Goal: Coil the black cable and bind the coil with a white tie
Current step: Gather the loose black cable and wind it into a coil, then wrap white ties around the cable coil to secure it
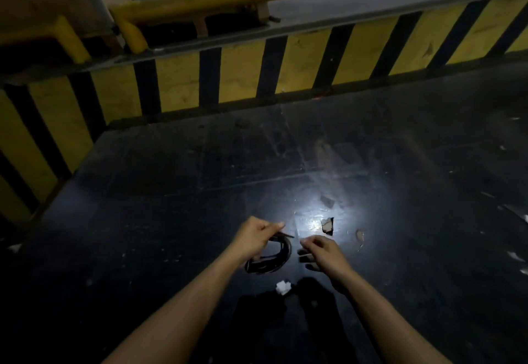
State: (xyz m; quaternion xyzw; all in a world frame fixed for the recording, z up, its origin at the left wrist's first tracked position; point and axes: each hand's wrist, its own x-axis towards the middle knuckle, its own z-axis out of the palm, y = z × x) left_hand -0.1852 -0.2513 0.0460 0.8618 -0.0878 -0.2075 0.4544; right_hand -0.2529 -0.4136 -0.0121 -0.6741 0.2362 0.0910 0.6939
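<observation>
- Head view: the left hand (pixel 254 236) pinches the top of the coiled black cable (pixel 271 258), whose loops hang just above the dark table (pixel 171 192).
- The coiling looks done; binding seems the step in hand.
- Just beside the coil, the right hand (pixel 321 252) has its fingers curled around something thin and pale, perhaps the white tie; too blurred to tell.
- Next, the tie probably needs threading around the bunched loops, with the left pinch holding them together.
</observation>
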